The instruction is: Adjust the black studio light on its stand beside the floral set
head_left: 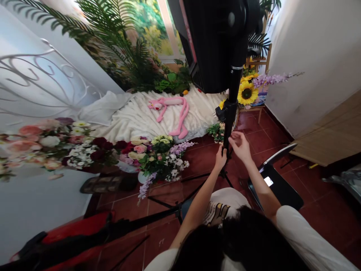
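Note:
A black light stand (228, 128) rises in front of me, with a large black lamp head (210, 49) at its top. Low on the pole, my left hand (220, 159) is closed around it. My right hand (240, 145) is just right of the pole, fingers loosely bent and apart, with nothing visible in them. Whether its fingertips touch the pole I cannot tell. A black clamp knob (221, 113) sticks out from the pole above both hands. The stand's tripod legs (222, 177) spread over the floor below.
A pink plush toy (169, 101) lies on a white fur blanket (135, 113). Artificial flowers (158, 154) border it, and sunflowers (246, 93) stand behind the pole. A black folding chair (284, 190) is at right. Another stand with a red-and-black cover (76, 229) crosses the lower left.

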The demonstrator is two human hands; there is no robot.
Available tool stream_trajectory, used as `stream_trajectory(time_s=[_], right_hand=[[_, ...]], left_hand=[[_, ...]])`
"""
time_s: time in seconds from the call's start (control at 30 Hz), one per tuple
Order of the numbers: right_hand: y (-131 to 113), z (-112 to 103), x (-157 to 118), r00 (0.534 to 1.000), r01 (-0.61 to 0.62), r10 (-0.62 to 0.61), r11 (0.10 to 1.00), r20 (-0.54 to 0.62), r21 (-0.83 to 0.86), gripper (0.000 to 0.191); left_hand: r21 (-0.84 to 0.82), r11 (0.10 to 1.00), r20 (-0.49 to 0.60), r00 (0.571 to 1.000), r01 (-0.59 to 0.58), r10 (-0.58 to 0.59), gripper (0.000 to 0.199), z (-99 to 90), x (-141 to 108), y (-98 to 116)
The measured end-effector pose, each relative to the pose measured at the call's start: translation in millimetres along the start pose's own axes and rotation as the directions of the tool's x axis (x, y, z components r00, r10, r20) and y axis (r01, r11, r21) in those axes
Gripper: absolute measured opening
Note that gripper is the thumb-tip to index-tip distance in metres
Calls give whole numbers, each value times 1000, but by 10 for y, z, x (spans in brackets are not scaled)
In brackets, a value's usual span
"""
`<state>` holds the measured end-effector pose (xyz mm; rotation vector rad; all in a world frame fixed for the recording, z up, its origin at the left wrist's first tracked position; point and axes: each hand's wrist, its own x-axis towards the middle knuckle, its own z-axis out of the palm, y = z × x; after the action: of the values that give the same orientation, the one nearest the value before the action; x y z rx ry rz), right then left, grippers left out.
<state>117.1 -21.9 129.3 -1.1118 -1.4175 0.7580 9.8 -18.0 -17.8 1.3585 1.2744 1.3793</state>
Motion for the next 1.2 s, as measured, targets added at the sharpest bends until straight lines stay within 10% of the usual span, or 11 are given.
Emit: stream_trajectory(time_s=[0.23,0.43,0.57,0.67,0.77,1.0,1.2], right_hand=[[611,-135,-758,896,-284,413,815,164,-505,38],[803,164,-853,817,-562,552,827,168,16,46],[781,230,-789,639,-727,617,290,459,623,35],[735,232,-770,647,-589,540,-93,538,803,32],[712,267,-781,648,-485,531,-265,546,833,31],[764,306,-876,631,-508,445,-382,636,772,21],[769,334,-985,404,-717,454,-382,794,583,21]], left_hand=[[31,999,13,1000,9,-9,50,-18,1,10],[8,999,27,999,44,-44,49,-17,1,-9],[30,1000,0,1000,5,-5,48,-16,18,-21],[33,999,5,1000,-3,3,48,-22,25,-37],[13,1000,11,1000,2,-2,47,-24,30,-72],[35,999,-12,999,33,-33,47,-19,14,28],[-12,1000,-129,992,-3,1,40,-517,-266,109]])
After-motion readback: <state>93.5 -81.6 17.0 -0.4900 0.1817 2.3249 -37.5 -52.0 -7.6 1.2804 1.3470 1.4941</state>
